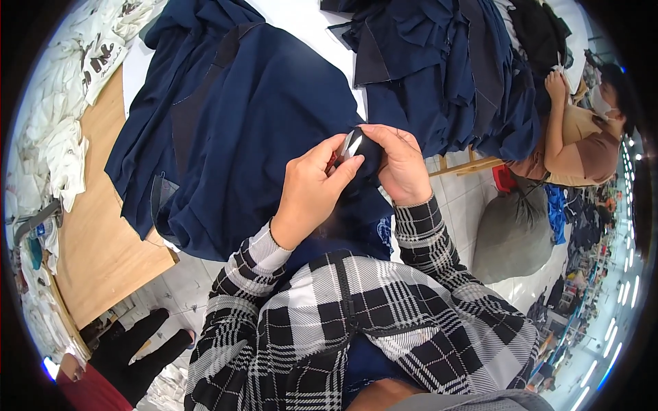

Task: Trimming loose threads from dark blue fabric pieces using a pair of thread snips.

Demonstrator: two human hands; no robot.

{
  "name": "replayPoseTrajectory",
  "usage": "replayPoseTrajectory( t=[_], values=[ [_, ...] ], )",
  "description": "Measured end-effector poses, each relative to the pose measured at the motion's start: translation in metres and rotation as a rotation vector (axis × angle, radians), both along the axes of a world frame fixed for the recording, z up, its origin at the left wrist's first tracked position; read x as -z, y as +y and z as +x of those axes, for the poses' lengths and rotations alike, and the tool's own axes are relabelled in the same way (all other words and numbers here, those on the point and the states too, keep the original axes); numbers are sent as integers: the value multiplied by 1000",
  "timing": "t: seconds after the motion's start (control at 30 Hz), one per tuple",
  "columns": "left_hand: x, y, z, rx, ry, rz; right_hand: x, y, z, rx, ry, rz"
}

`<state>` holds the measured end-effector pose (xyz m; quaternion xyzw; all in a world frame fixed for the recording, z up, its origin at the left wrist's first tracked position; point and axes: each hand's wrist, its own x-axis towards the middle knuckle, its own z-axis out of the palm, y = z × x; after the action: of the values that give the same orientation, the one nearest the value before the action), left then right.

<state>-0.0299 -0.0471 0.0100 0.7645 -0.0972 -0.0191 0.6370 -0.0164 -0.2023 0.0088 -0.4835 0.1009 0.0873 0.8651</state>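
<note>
My left hand (312, 185) is closed around small thread snips (353, 145), with a shiny metal blade and a bit of red showing between thumb and fingers. Against the blade's tip, my right hand (404, 164) pinches the edge of a navy garment (274, 103); its lower fingers are curled. This garment has a dark panel down its left part and spreads from the table over the near edge towards me. A fold of the cloth runs under both hands, and part of the snips is hidden by my fingers.
More navy garments (425, 75) are heaped at the back right. White cloth (62, 137) piles up beyond the wooden table (103, 240) at left. A full grey sack (514, 233) stands on the floor at right. One co-worker (582, 137) handles cloth; another person (130, 349) is lower left.
</note>
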Motion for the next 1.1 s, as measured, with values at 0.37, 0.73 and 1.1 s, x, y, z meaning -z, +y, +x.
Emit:
replayPoseTrajectory(
  t=[0.37, 0.73, 1.1],
  values=[
    [-1, -3, 1, 14, 15, -16, -3, -2, -1, -11, -44, -56],
    [-1, 10, 5, 113, 306, -249, -1, -8, -2, -24, 3, -108],
    [-7, 14, 10, 190, 414, -332, -2, -17, 2, -107, 65, -12]
  ],
)
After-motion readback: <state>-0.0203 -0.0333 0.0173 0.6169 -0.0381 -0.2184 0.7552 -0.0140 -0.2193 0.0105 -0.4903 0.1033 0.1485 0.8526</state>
